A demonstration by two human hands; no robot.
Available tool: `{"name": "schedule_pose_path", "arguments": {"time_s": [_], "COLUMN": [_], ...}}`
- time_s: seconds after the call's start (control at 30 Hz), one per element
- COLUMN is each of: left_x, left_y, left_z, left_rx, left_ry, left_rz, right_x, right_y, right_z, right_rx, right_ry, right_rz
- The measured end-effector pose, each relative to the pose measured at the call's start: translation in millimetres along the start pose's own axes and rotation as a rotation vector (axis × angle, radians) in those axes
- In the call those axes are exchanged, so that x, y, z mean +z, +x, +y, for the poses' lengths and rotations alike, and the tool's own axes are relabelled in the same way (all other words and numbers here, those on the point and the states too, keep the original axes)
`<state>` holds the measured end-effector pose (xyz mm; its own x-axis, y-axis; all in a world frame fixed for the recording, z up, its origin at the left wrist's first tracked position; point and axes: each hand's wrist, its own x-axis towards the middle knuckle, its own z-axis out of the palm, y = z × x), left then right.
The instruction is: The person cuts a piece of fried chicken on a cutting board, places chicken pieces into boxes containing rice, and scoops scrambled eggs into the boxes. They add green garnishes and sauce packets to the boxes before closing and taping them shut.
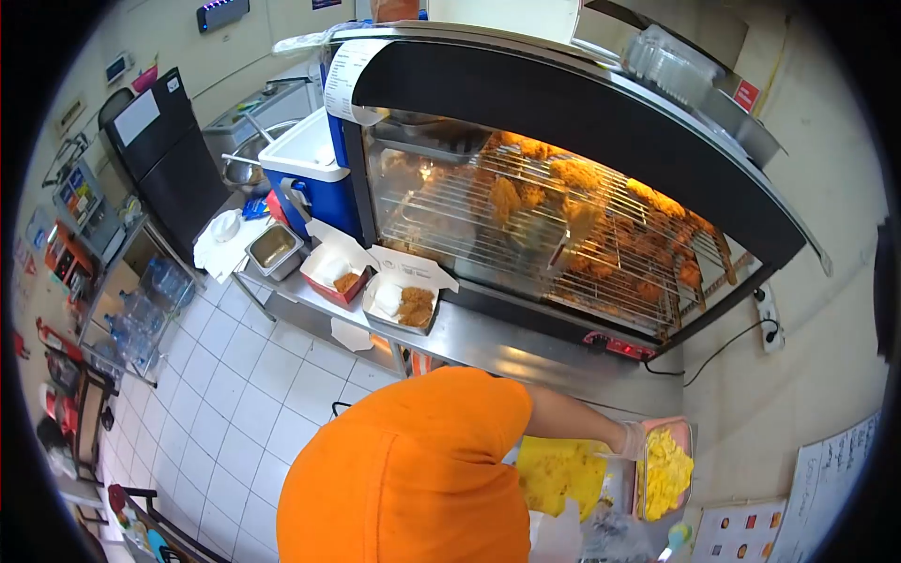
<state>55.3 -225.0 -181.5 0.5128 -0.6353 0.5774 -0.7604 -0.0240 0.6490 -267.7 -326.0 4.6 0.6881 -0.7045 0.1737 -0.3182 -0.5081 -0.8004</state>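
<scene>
An orange sleeve and shoulder, seemingly mine, fill the lower middle of the view. From it a bare forearm reaches right to my left hand (pixel 632 440), which wears a clear glove. That hand is at the upper left edge of a pinkish tray (pixel 678 428) heaped with soft yellow food pieces (pixel 665 472). Its fingers are too hidden to show whether they grip the rim or the food. Left of the tray lies a yellow board (pixel 554 474) speckled with brown bits. Crumpled clear plastic (pixel 615 535) lies just below. My right hand is out of view.
A lit glass warming cabinet (pixel 582 328) holds fried chicken on racks. Two open boxes, one red (pixel 328 286) and one white-lidded (pixel 413 270), hold rice and brown pieces. Nearby stand a metal pan (pixel 274 251), a blue cooler (pixel 324 202) and a black fridge (pixel 161 136).
</scene>
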Motion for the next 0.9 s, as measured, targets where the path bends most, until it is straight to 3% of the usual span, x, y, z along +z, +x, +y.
{"name": "schedule_pose_path", "arguments": {"time_s": [0.03,0.1,0.17,0.27,0.3,0.33,0.37,0.4,0.5,0.6,0.7,0.8,0.9], "left_x": [-6.3,-19.9,-19.2,-15.2,-24.5,-33.9,-35.8,-37.0,-32.1,-11.1,4.4,11.0,1.5], "left_y": [13.2,22.8,22.8,-1.0,-0.9,4.1,10.2,15.8,40.7,33.8,29.5,22.1,29.5], "left_z": [24.4,14.9,-6.6,-27.7,-39.6,-51.6,-54.1,-49.3,-25.0,-58.7,-85.6,-98.3,-76.6], "left_rx": [-0.007,-0.078,-0.136,-0.269,-0.319,-0.368,-0.397,-0.427,-0.558,-0.518,-0.879,-0.951,-0.835], "left_ry": [-0.247,-0.1,0.05,0.132,0.143,0.148,0.137,0.132,0.138,0.13,-0.591,-1.114,-0.825], "left_rz": [0.199,0.061,-0.066,-0.284,-0.352,-0.399,-0.43,-0.45,-0.545,-0.416,-0.455,-0.332,-0.31], "right_x": [13.5,47.2,80.6,127.5,120.5,111.4,117.1,119.4,134.6,162.6,199.2,231.8,243.0], "right_y": [22.3,66.4,129.1,185.3,182.0,161.9,173.5,166.4,168.7,197.7,224.7,225.8,198.4], "right_z": [6.2,25.3,107.7,182.5,239.0,157.0,161.9,136.1,100.4,92.8,93.7,100.5,82.2], "right_rx": [-0.073,-0.197,-0.338,-0.33,-0.286,-0.398,-0.356,-0.416,-0.404,-0.439,-0.455,-0.527,-0.423], "right_ry": [-0.086,-0.255,-0.361,-0.658,-0.838,-0.706,-0.791,-0.822,-0.83,-0.911,-0.887,-0.833,-0.657], "right_rz": [-0.024,-0.073,-0.099,-0.097,-0.085,0.096,0.017,0.115,0.146,0.107,-0.027,-0.103,-0.188]}}
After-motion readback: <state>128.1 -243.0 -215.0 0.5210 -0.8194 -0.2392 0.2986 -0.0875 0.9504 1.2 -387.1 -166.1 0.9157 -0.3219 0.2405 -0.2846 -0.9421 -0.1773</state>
